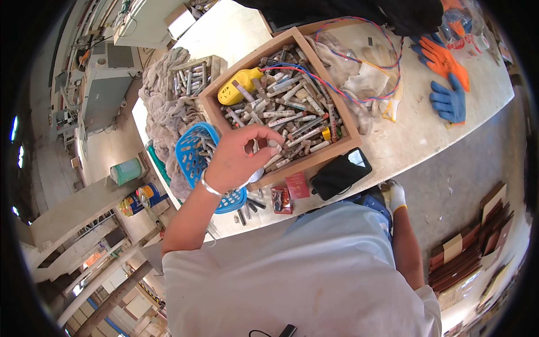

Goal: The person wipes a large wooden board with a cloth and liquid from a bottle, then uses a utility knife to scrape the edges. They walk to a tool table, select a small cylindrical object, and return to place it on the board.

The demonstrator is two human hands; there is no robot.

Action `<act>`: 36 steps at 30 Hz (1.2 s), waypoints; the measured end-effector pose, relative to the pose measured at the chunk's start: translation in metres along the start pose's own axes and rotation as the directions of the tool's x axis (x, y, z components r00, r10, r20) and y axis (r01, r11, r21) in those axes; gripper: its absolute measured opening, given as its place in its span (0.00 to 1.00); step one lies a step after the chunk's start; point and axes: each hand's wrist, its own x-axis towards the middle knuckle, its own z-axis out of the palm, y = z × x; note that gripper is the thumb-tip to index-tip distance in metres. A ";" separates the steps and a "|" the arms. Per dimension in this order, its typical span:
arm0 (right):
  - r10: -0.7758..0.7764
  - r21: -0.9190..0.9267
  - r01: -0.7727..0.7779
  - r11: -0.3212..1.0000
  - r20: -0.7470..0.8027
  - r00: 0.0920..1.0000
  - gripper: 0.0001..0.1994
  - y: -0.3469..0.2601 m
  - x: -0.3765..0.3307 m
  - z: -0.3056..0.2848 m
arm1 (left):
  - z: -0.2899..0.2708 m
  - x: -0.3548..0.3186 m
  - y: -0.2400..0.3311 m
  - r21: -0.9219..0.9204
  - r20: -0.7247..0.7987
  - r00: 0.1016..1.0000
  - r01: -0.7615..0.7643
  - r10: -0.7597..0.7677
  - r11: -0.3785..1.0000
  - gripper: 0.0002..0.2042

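My left hand (231, 159) reaches over the front left corner of a wooden box (349, 135). Its thumb and forefinger curl into a ring and pinch a short whitish stick (274, 145), seen mostly end-on. Several similar round, labelled sticks (283, 114) fill the box in a loose heap. Beneath my left wrist sits a blue plastic basket (187, 147), which holds more sticks and is partly hidden by the hand. My right hand (396, 197), in a white glove with a yellow cuff, hangs low by the table's front edge; its fingers are too unclear to read.
A yellow socket block (238, 86) with red and blue wire lies in the box. Around it are a grey rag (160, 84), a small tray of sticks (192, 78), a black phone (341, 175), a red packet (282, 200), orange-blue gloves (448, 102) and white gloves (368, 78).
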 end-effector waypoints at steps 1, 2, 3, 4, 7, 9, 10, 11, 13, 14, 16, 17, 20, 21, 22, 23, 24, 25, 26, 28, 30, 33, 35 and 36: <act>0.007 -0.008 -0.007 1.000 -0.006 1.000 0.22 0.000 0.002 -0.001 | -0.002 -0.006 0.012 -0.037 -0.017 1.000 -0.020 0.020 0.999 0.11; 0.015 -0.018 -0.015 1.000 -0.012 1.000 0.22 0.000 0.003 -0.001 | -0.004 -0.012 0.021 -0.075 -0.035 0.999 -0.041 0.039 0.996 0.12; 0.019 -0.012 -0.019 1.000 -0.007 1.000 0.21 0.001 0.007 -0.003 | -0.008 -0.018 0.027 -0.062 -0.022 0.997 -0.070 0.069 0.996 0.12; 0.024 -0.007 -0.024 1.000 -0.003 1.000 0.21 0.004 0.010 -0.003 | -0.007 -0.023 0.031 -0.080 -0.033 0.992 -0.124 0.121 0.989 0.12; 0.037 0.140 -0.042 0.989 0.040 0.998 0.21 0.008 0.020 -0.005 | -0.005 -0.035 0.036 -0.082 -0.044 0.946 -0.325 0.322 0.942 0.14; 0.085 0.237 -0.080 0.968 -0.010 0.996 0.22 -0.004 0.015 0.011 | 0.003 -0.045 0.037 -0.133 -0.095 0.928 -0.370 0.359 0.920 0.14; 0.091 0.224 -0.094 0.970 0.027 0.996 0.17 -0.009 0.012 0.013 | 0.009 -0.050 0.039 -0.160 -0.118 0.917 -0.397 0.381 0.904 0.14; 0.098 0.210 -0.109 0.972 0.064 0.993 0.12 -0.012 0.008 0.015 | 0.017 -0.058 0.040 -0.270 -0.142 0.926 -0.377 0.351 0.886 0.14; 0.120 0.165 -0.131 0.978 0.072 0.990 0.13 -0.017 0.006 0.015 | 0.031 -0.068 0.039 -0.438 -0.185 0.933 -0.359 0.308 0.824 0.14; 0.113 0.153 -0.122 0.981 0.065 0.991 0.17 -0.017 0.004 0.016 | 0.039 -0.072 0.038 -0.517 -0.203 0.937 -0.348 0.283 0.782 0.14; 0.106 0.089 -0.107 0.990 0.021 0.994 0.21 -0.014 0.004 0.015 | 0.057 -0.077 0.032 -0.631 -0.239 0.928 -0.372 0.285 0.681 0.13; 0.100 0.141 -0.111 0.984 0.083 0.992 0.22 -0.013 0.003 0.013 | 0.063 -0.078 0.029 -0.661 -0.249 0.921 -0.388 0.300 0.642 0.13; 0.047 0.211 -0.088 0.974 0.190 0.981 0.23 0.008 0.017 -0.016 | 0.084 -0.073 0.024 -0.785 -0.263 0.921 -0.378 0.289 0.490 0.15; 0.046 0.143 -0.068 0.987 0.151 0.987 0.23 0.005 0.009 -0.012 | 0.089 -0.077 0.021 -0.828 -0.263 0.931 -0.353 0.255 0.435 0.15; 0.033 0.087 -0.042 0.995 0.101 0.994 0.23 0.008 0.007 -0.019 | 0.093 -0.078 0.022 -0.870 -0.248 0.940 -0.323 0.235 0.372 0.16; 0.035 0.119 -0.057 0.991 0.180 0.983 0.23 0.014 0.015 -0.030 | 0.099 -0.077 0.025 -0.867 -0.263 0.939 -0.330 0.221 0.373 0.18; 0.031 0.086 -0.044 0.995 0.144 0.989 0.23 0.011 0.011 -0.032 | 0.103 -0.077 0.024 -0.871 -0.270 0.937 -0.336 0.222 0.359 0.17; 0.028 0.049 -0.033 0.998 0.113 0.993 0.22 0.009 0.003 -0.028 | 0.106 -0.079 0.024 -0.871 -0.283 0.933 -0.346 0.220 0.347 0.16; 0.021 0.013 -0.023 1.000 0.081 0.996 0.22 0.005 -0.005 -0.024 | 0.109 -0.081 0.024 -0.872 -0.295 0.930 -0.356 0.219 0.336 0.15; 0.018 0.000 -0.018 1.000 0.057 0.998 0.21 0.008 -0.008 -0.034 | 0.113 -0.077 0.017 -0.863 -0.301 0.931 -0.358 0.207 0.355 0.13; 0.026 0.025 -0.028 0.999 0.052 0.998 0.21 0.011 -0.005 -0.044 | 0.116 -0.072 0.010 -0.834 -0.320 0.931 -0.365 0.177 0.414 0.11; -0.022 -0.013 0.022 1.000 0.030 0.999 0.14 0.011 -0.012 -0.043 | 0.120 -0.082 -0.006 -0.755 -0.398 0.915 -0.365 0.062 0.545 0.11; -0.195 -0.238 0.223 0.945 0.137 0.971 0.11 0.026 -0.001 -0.066 | 0.121 -0.080 -0.004 -0.718 -0.424 0.899 -0.408 0.111 0.564 0.11; -0.253 -0.389 0.331 0.860 0.238 0.938 0.09 0.028 0.000 -0.069 | 0.118 -0.085 0.002 -0.681 -0.459 0.875 -0.456 0.151 0.573 0.11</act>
